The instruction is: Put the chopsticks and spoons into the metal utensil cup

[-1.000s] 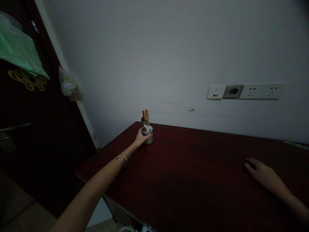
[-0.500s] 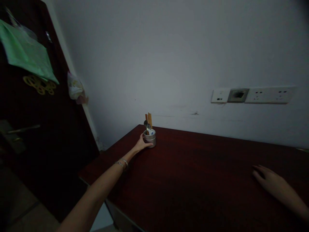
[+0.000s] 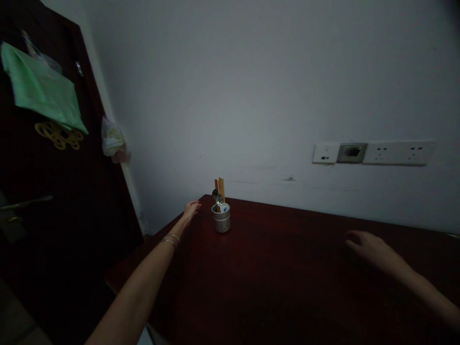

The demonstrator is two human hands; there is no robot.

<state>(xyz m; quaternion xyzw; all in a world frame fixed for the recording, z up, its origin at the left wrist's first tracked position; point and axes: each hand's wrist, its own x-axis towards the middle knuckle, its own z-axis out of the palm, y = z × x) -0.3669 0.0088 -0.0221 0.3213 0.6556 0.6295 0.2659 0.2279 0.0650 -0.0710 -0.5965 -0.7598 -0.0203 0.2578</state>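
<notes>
A metal utensil holder [image 3: 222, 223] stands upright near the far left corner of the dark red table [image 3: 273, 268]. Wooden chopsticks [image 3: 222, 188] and metal spoons [image 3: 219, 199] stick up out of it, along with a white spoon with a blue mark [image 3: 224, 208]. Just left of the holder, apart from it, is my left hand [image 3: 191, 210], empty with its fingers stretched out; bracelets circle that wrist. Over the right part of the table my right hand [image 3: 366, 247] is held with fingers loosely curved, thumb apart, and nothing visible in it.
A pale wall [image 3: 251, 96] rises behind the table, carrying a row of sockets [image 3: 373, 153] at the right. At the left is a dark door [image 3: 72, 201] with a green cloth [image 3: 45, 91] hanging on it. A plastic bag [image 3: 112, 138] hangs beside the door frame.
My left hand has let go of the utensil holder and moved off to its left. My right hand has shifted left over the table. The view has tilted up slightly.
</notes>
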